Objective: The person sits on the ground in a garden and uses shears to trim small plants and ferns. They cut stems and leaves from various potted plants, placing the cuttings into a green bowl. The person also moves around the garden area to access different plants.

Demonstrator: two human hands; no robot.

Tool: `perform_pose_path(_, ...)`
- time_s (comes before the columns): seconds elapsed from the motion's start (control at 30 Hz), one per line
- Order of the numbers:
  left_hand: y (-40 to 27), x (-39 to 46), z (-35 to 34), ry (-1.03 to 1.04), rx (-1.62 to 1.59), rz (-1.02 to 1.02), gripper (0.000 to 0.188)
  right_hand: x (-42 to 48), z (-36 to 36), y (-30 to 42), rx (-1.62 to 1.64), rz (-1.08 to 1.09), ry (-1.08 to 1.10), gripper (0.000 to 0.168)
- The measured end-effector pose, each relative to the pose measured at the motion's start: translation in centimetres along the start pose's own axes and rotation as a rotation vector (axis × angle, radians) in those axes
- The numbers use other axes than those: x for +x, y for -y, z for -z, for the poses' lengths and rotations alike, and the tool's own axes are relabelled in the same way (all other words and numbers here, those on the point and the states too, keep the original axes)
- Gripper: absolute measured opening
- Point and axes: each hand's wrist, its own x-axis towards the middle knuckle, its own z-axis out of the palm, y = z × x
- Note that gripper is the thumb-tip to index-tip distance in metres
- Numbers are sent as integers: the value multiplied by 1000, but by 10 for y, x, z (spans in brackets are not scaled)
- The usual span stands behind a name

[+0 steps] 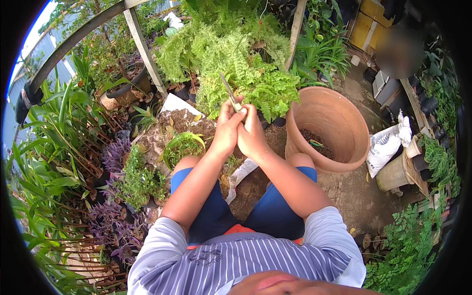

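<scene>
My left hand (229,125) and my right hand (250,129) meet in front of me over my knees, fingers closed around a slim tool (230,90) with a dark, narrow end pointing up and away. A pale part of it shows between the thumbs; whether it is a knife or pruning shears I cannot tell. Just beyond the hands spread light-green ferns (258,84). A potted plant with small leaves and a green rim (201,139) stands left of the hands. On the right is a large terracotta pot (328,96) with dark soil and a small green-and-yellow thing at its bottom.
Loose soil (184,121) lies on a sheet before me. Purple-leaved plants (114,221) and tall green plants (59,166) crowd the left. A white printed sack (383,147) leans by a beige bucket (394,173) at right. Wooden posts (145,51) rise beyond.
</scene>
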Motion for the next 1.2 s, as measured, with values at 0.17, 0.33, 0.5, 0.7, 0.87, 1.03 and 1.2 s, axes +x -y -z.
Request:
perform_pose_path(0.17,2,11,-13,231,339,45,43,7,30,-24,-71,243,-227,19)
perform_pose_path(0.33,-5,29,-1,138,753,-463,30,9,55,-30,572,-80,-160,7)
perform_pose_path(0.5,22,78,58,-159,1192,-607,30,16,56,-13,625,-203,-149,14)
perform_pose_path(0.7,50,61,53,-81,1409,-561,40,12,65,-23,407,-183,4,20)
perform_pose_path(0.87,62,50,37,-38,1499,-649,43,7,79,-24,339,-175,90,14)
perform_pose_path(1.03,52,62,38,-23,1324,-617,37,11,93,-19,454,-340,79,10)
perform_pose_path(1.2,44,96,70,-177,1392,-456,28,17,100,-28,543,-413,105,8)
